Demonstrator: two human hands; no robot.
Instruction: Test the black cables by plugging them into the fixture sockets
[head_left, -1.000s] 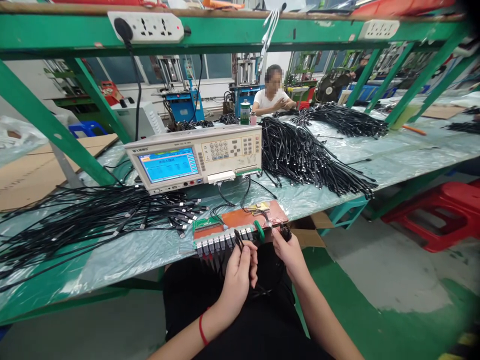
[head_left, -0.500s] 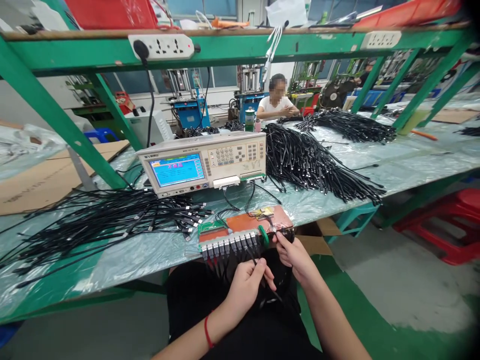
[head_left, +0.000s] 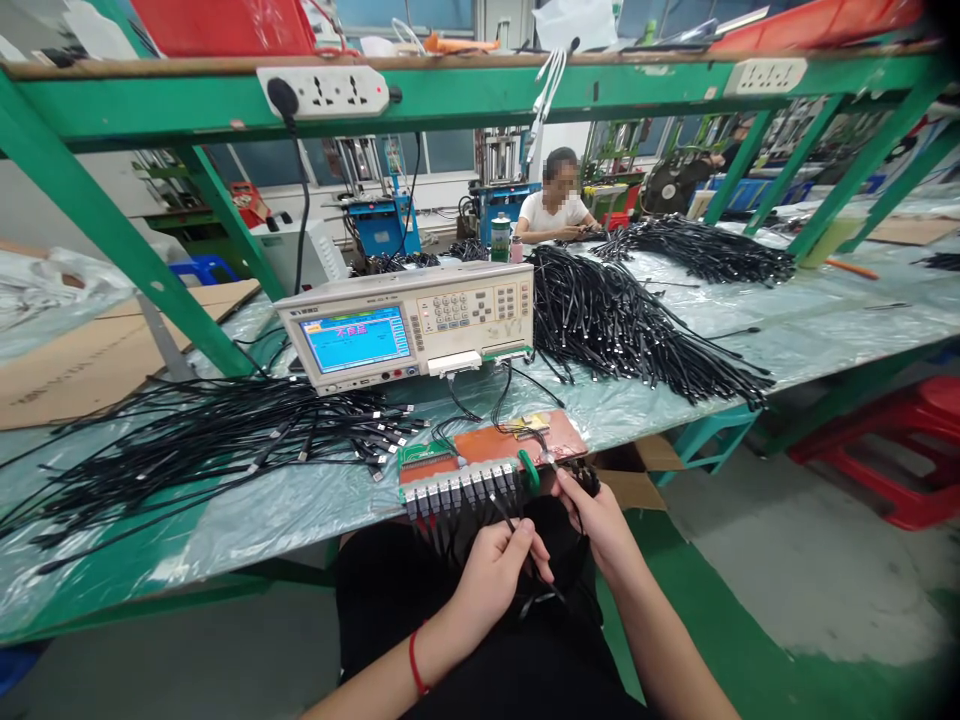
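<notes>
In the head view, the person's left hand (head_left: 501, 570) is closing thumb and fingers around a black cable (head_left: 504, 512) just in front of the row of plugs (head_left: 459, 492) along the near edge of the circuit board (head_left: 491, 445); the right hand (head_left: 592, 505) is pinching a small connector (head_left: 556, 472) at the board's right end, beside a green loop (head_left: 529, 470), while the board is lying at the front edge of the bench (head_left: 645, 425), the tester (head_left: 412, 325) is standing behind it with its screen glowing blue, and loose black cables (head_left: 225, 450) are spreading to the left
</notes>
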